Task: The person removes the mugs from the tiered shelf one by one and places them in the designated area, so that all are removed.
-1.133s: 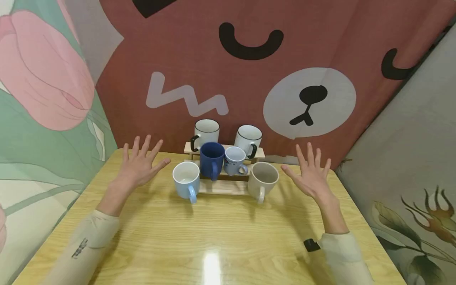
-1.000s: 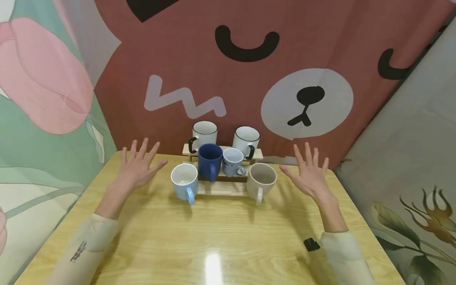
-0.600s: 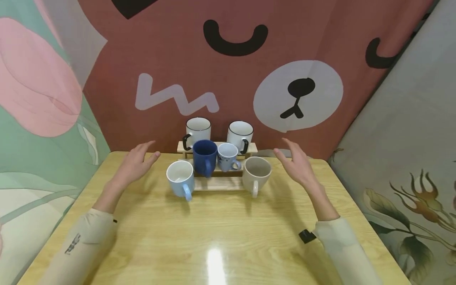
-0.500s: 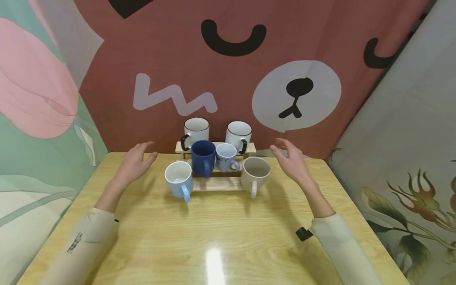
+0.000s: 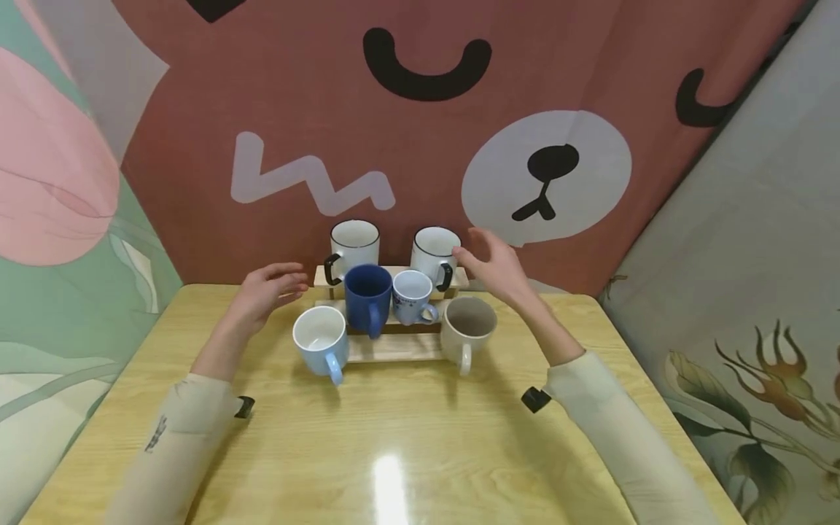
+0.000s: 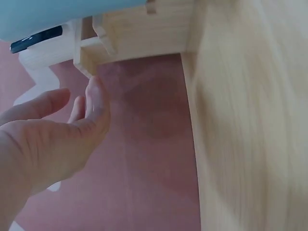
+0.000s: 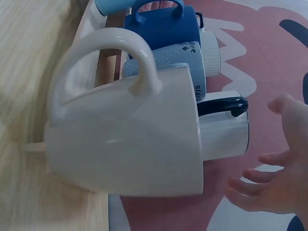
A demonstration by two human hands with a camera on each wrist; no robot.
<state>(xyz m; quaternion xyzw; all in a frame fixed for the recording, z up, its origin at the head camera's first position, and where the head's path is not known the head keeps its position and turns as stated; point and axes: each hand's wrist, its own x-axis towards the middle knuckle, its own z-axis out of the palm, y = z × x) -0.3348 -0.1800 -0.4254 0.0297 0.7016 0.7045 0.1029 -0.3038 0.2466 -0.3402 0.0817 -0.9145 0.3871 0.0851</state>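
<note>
My right hand [image 5: 502, 273] reaches beside the white black-rimmed mug [image 5: 429, 250] at the rack's back right, thumb near its rim, fingers loosely bent and holding nothing. In the right wrist view the same hand [image 7: 284, 168] shows a gap between thumb and fingers beyond that mug. My left hand [image 5: 262, 292] hovers left of the wooden rack [image 5: 394, 348], fingers slightly bent, near the other white mug [image 5: 354, 244] with its black handle. In the left wrist view, its fingertips come up to the rack's end [image 6: 89, 57]. Nothing is in that hand.
On the rack's middle step stand a dark blue mug [image 5: 367, 295] and a small pale blue cup [image 5: 412, 295]. A light blue mug [image 5: 320, 339] and a beige mug [image 5: 469, 328] stand in front. The wooden table [image 5: 315, 452] meets a bear-print curtain [image 5: 295, 95] behind.
Both hands have moved inward toward the rack, the right one up to the back right mug. Their spread fingers have bent. The mugs keep their places on the rack.
</note>
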